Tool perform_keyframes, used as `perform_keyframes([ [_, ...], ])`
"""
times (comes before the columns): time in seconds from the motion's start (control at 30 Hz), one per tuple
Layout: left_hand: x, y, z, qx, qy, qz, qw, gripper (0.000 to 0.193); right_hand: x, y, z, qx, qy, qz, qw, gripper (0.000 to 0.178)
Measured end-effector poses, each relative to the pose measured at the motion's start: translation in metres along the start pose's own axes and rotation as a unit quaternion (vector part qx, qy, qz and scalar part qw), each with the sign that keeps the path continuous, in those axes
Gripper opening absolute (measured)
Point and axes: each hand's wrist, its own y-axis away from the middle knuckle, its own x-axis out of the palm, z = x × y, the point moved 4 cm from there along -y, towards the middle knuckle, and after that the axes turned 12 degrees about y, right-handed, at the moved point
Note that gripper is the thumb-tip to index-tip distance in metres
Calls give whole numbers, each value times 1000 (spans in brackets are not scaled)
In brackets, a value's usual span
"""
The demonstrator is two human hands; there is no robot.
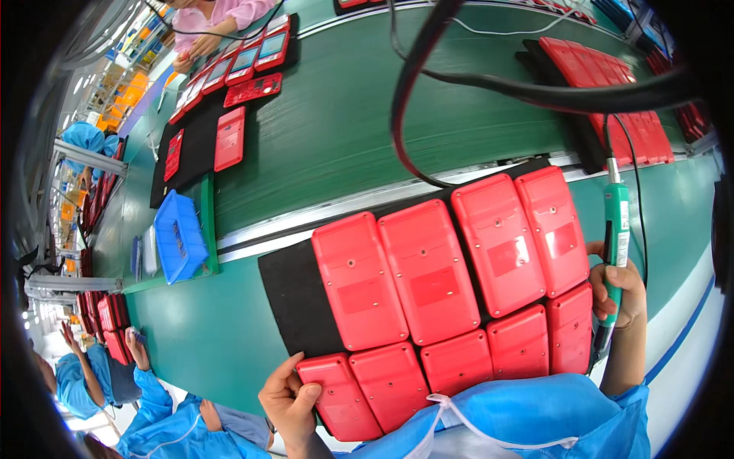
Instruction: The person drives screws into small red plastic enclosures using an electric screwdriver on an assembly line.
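In front of me, red plastic device casings lie back side up in two rows on a black mat point(298, 302). My left hand point(289, 402) is closed at the near left corner, its thumb and index finger on the edge of a red casing point(340, 390). At the right, my right hand point(628, 294) grips a green electric screwdriver point(616, 210), beside the casings at the right end. The screwdriver points downward, and its cable runs up from the top. Small screw holes show on the casing backs, for example on a far-row casing point(428, 268).
A blue bin point(180, 237) stands at the left. Beyond a metal rail point(306, 214) runs a green conveyor point(344, 115) bearing more red casings point(589, 61). Thick black cables point(535, 90) hang across the upper right. Co-workers in pink point(245, 11) and blue point(172, 421) sit nearby.
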Motion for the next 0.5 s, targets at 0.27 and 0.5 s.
perform_keyframes([
  [0.27,-1,2,0,20,-6,11,1000,50,-2,1,-2,34,18,9,999,45],
  [0.5,7,2,-4,1,-85,26,996,36,-9,-4,-18,93,-12,17,995,42],
])
